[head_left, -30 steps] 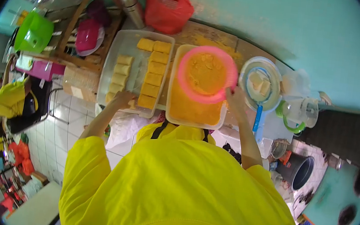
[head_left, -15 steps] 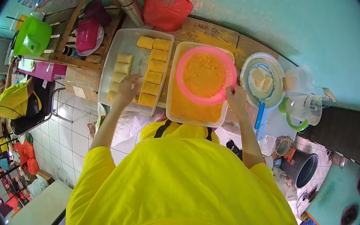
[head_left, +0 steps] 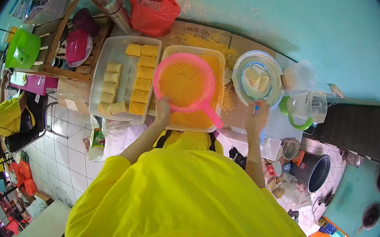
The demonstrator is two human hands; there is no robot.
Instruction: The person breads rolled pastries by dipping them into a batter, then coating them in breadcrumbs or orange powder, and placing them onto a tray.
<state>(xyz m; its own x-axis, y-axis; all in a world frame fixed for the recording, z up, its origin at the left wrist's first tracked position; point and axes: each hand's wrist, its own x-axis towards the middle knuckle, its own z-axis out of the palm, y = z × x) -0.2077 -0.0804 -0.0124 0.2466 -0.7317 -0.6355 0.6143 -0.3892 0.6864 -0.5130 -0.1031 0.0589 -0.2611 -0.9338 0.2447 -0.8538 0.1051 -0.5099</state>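
Observation:
My left hand (head_left: pixel 163 109) is closed on the near left edge of a pink plastic sieve (head_left: pixel 210 113), which holds orange crumbs (head_left: pixel 182 84). The sieve rests over a clear tub (head_left: pixel 222 82) with more crumbs, its handle pointing to the lower right. My right hand (head_left: pixel 256 119) is wrapped round the blue handle of a strainer (head_left: pixel 256 108). Several pale rolls (head_left: pixel 257 79) lie in that strainer, above a whitish basin (head_left: pixel 278 97). Left of the tub stands a clear tray (head_left: pixel 127 79) with crumb-coated rolls (head_left: pixel 142 84) and a column of paler rolls (head_left: pixel 111 83).
A red plastic bag (head_left: pixel 153 12) and a metal flask (head_left: pixel 119 14) stand by the wall. A clear jug (head_left: pixel 310 105) with a green handle sits to the right, and a wooden rack (head_left: pixel 84 13) to the left. Another person in a yellow shirt (head_left: pixel 10 116) is at far left.
My left hand has gone from the roll tray to the pink sieve. My right hand has left the sieve and taken the strainer's blue handle. The sieve's handle now shows at the lower right.

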